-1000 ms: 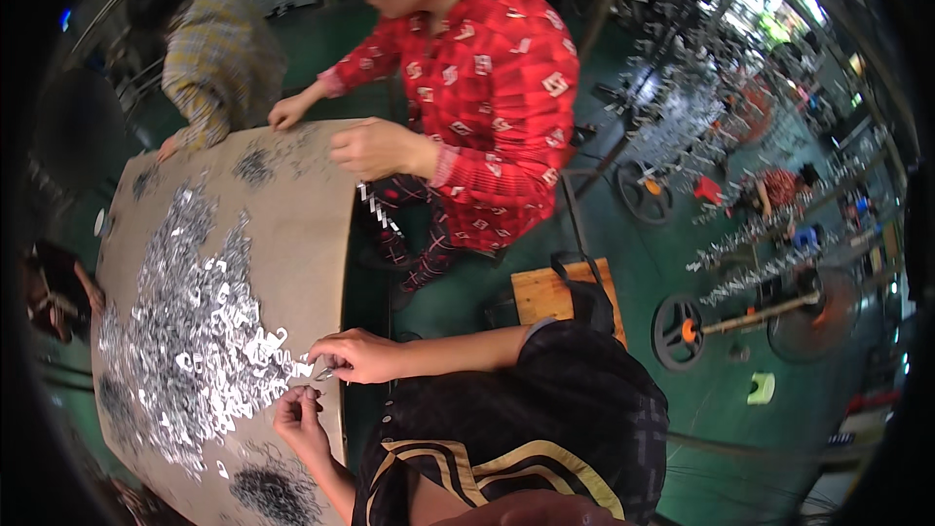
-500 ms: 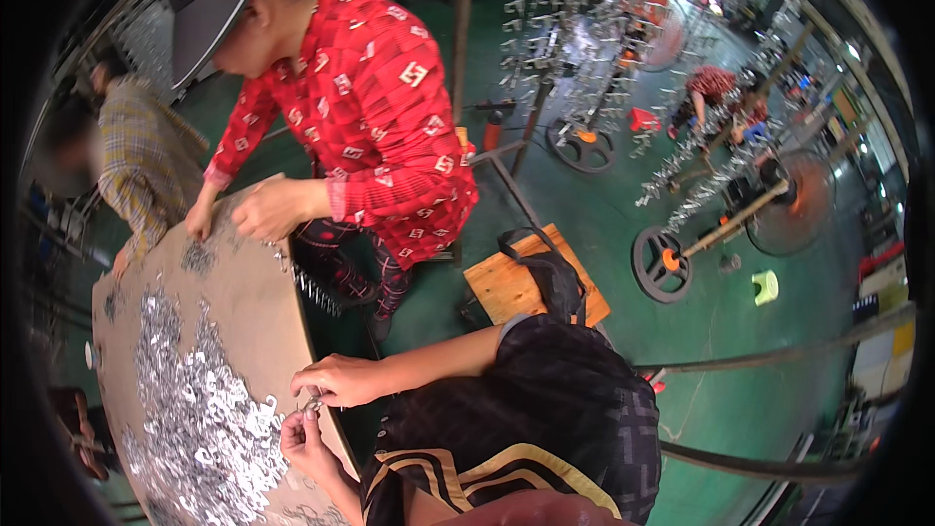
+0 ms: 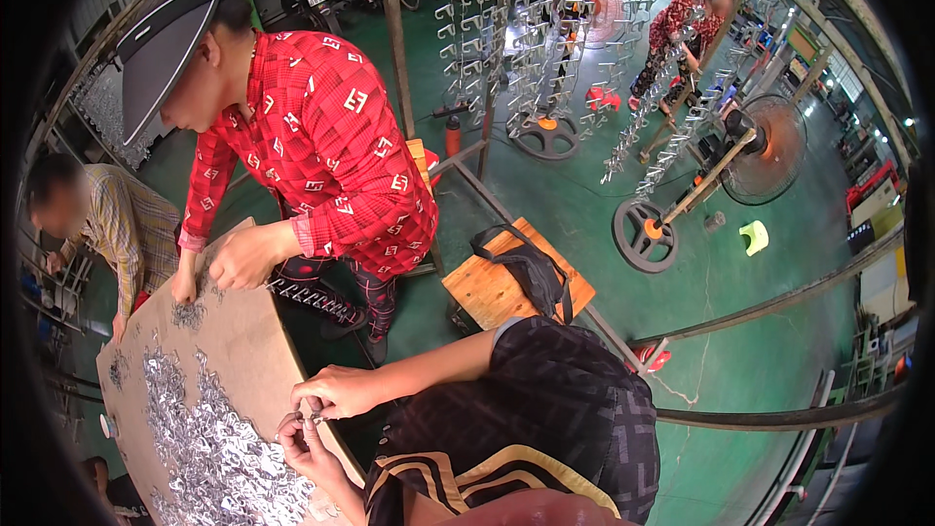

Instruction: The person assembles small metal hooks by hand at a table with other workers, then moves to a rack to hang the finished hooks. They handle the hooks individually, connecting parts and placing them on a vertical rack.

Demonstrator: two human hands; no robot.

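At the edge of the brown table point(image 3: 248, 336): two-handed pinch

Right hand point(image 3: 339, 391) and left hand point(image 3: 306, 447) are pinching a small metal piece point(image 3: 314, 419) between them, hiding most of its shape. Loose silvery pieces point(image 3: 214, 453) are lying heaped nearby.

Room: well lit overall, with small white glare spots toward the upper right
Floor point(image 3: 745, 317): softly glossy, with pale sheen toward the top
Heap of metal parts point(image 3: 209, 438): glinting hard, nearly burnt to white in places
Table point(image 3: 253, 336): evenly lit on top, in deep shadow beyond its right edge
Right hand point(image 3: 343, 392) and left hand point(image 3: 310, 450): clear and fairly sharp
Small piece point(image 3: 314, 419): too tiny to make out between the hands
Black shirt point(image 3: 545, 409): dim, with some folds lost in shadow
Fan point(image 3: 776, 151): blurred to a hazy disc
Hanging hooks point(image 3: 534, 24): sparkling, but crowded into fine, hard-to-separate detail
Poles point(image 3: 779, 418): bowed by the wide lens
Rim: black and rounded
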